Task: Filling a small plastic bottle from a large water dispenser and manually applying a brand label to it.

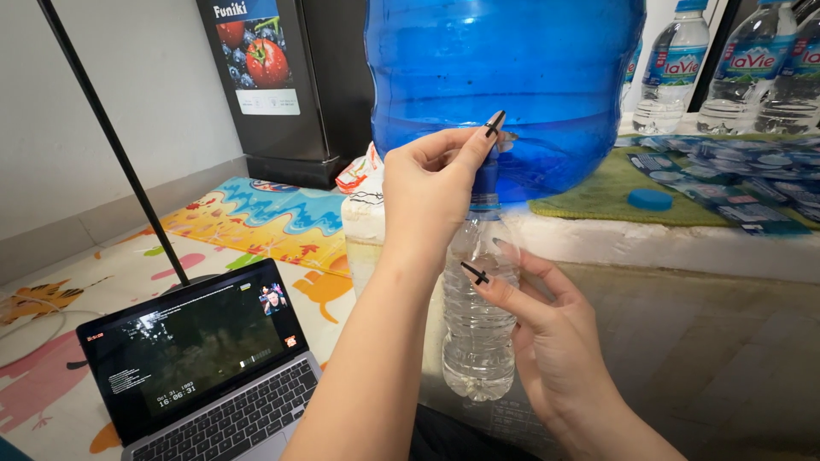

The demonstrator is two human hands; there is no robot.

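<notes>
So there's a big blue jug (504, 77) sitting on a pale stone ledge (649, 248), parked on a green mat (615, 192), with its little tap (491, 154) hanging off the front edge. The left hand (431, 192) is up at that tap, thumb and fingers pinched closed around it. The right hand (547, 341) is lower down, loosely curled around a clear bottle (478, 316), fingers only half wrapped and the index finger lying across the front, so it's a light hold rather than a tight one. The bottle stands upright right under the tap, neck touching the spout, in front of the ledge's face, with a bit of water in the bottom. Just behind it is a pale plastic container (363, 235), half hidden by the left forearm. On the mat to the right there's a loose blue cap (650, 199) and a scatter of blue labels (743, 179), and behind those a row of full bottles (735, 68) against the wall. Down on the floor to the left is a colourful cartoon play mat (256, 222) with an open laptop (201, 367) on it, dark screen lit up. A black fridge (290, 85) stands in the corner by the white wall, and a thin black pole (111, 137) runs diagonally across the left side.
</notes>
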